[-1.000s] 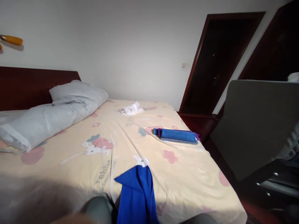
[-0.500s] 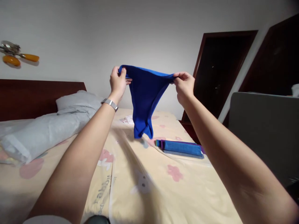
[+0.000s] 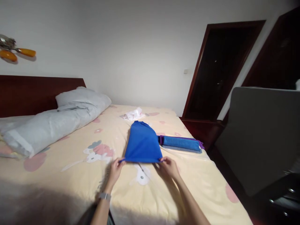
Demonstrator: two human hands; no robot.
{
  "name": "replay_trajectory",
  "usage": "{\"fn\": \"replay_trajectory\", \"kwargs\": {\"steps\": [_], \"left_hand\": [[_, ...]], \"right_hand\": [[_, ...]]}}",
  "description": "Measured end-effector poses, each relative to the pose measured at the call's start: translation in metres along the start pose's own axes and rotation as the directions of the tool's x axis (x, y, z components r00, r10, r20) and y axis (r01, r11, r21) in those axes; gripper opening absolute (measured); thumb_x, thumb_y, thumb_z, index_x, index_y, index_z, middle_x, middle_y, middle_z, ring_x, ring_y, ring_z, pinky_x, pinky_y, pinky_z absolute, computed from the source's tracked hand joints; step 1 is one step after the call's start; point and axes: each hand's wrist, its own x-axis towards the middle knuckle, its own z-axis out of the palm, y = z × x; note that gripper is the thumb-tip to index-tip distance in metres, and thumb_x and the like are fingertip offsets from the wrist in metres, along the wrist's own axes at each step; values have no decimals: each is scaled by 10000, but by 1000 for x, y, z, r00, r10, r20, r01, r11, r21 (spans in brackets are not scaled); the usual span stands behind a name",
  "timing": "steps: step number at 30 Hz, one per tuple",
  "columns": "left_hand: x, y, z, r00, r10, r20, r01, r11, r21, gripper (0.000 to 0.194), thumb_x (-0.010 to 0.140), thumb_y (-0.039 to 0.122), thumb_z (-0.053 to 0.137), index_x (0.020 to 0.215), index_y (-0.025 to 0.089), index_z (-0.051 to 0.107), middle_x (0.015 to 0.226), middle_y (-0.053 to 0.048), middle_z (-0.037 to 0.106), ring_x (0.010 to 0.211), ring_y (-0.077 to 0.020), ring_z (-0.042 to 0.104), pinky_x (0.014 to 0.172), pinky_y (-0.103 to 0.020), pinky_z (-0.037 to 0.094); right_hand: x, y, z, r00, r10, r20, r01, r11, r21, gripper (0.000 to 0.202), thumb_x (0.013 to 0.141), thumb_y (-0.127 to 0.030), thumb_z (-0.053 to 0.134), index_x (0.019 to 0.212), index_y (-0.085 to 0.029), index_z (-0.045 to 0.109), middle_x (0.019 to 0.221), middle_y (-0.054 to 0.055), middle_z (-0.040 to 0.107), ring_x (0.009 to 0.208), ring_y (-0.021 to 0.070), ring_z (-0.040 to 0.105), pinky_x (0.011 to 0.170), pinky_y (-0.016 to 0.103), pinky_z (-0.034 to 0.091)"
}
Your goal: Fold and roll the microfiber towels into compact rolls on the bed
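A: What's at the far left?
B: A dark headboard, and against it grey bedding in a long heap, slanting away towards the white wall.
A: Then the left hand?
B: Yes, with a band on its wrist. Its grip is closed, finger and thumb pinching the near left corner of the blue cloth.
A: How does the cloth lie from the hands?
B: Straight out beyond them, between the two. Its long axis runs away from the person, wide edge nearest and drawn taut, narrowing to the far end. Neither hand is clearly nearer; each is on a corner.
A: Flat on the bed?
B: It looks spread over the patterned sheet; I can't tell whether the near edge is lifted a little. A crumpled white item sits just past its narrow end.
A: And the right hand?
B: Closed too, pinching the near right corner. Beyond that hand, a blue and purple bundle lies crosswise, its left end right at the cloth's side. Touching or overlapped, I can't say.
A: Further right?
B: The bed's edge, a dark door behind, and a big grey panel standing beside the bed.
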Motion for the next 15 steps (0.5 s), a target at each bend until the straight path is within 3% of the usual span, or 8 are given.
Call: {"fn": "replay_trajectory", "kwargs": {"steps": [2,5,9,12,13,15], "left_hand": [[-27,-16,-3,997,-51,51,50,998,26,364,756,533,619,716,172,632,559,9,590,522,-144,556,502,-226,421],[-45,-22,-20,968,-150,200,133,987,93,373,768,542,638,694,178,603,560,33,540,551,-132,521,530,-217,388],[-43,-14,-46,863,-217,456,158,974,165,356,796,524,638,725,177,608,676,15,572,672,-148,531,621,-226,397],[-37,-16,-49,781,-263,566,165,962,219,342,781,511,657,739,173,638,657,16,561,642,-141,502,596,-229,371],[-37,-19,-47,781,-261,568,166,963,215,338,784,508,653,742,173,642,652,16,556,639,-141,499,598,-230,372],[-38,-26,-40,827,-242,508,172,968,181,337,808,510,614,745,179,630,649,19,538,639,-141,494,608,-232,379]], "right_hand": [[-23,23,1,997,49,54,-47,998,-35,265,769,-417,602,685,-165,614,711,87,695,643,224,647,621,329,502],[-43,32,-14,989,83,122,-75,995,-72,191,802,-325,551,733,-163,624,741,56,679,672,193,623,641,287,464],[-54,16,-42,925,142,353,-90,983,-159,132,776,-167,505,807,-174,633,729,-1,616,642,140,533,612,242,383],[-59,5,-51,877,168,451,-109,982,-154,128,786,-149,502,838,-177,616,771,0,585,714,148,528,660,248,388],[-61,4,-52,872,167,459,-116,984,-136,112,799,-159,509,842,-177,611,789,4,576,747,155,531,688,255,397],[-64,7,-52,869,167,465,-136,986,-99,88,833,-189,516,856,-180,601,816,8,557,792,163,524,732,266,406]]}}
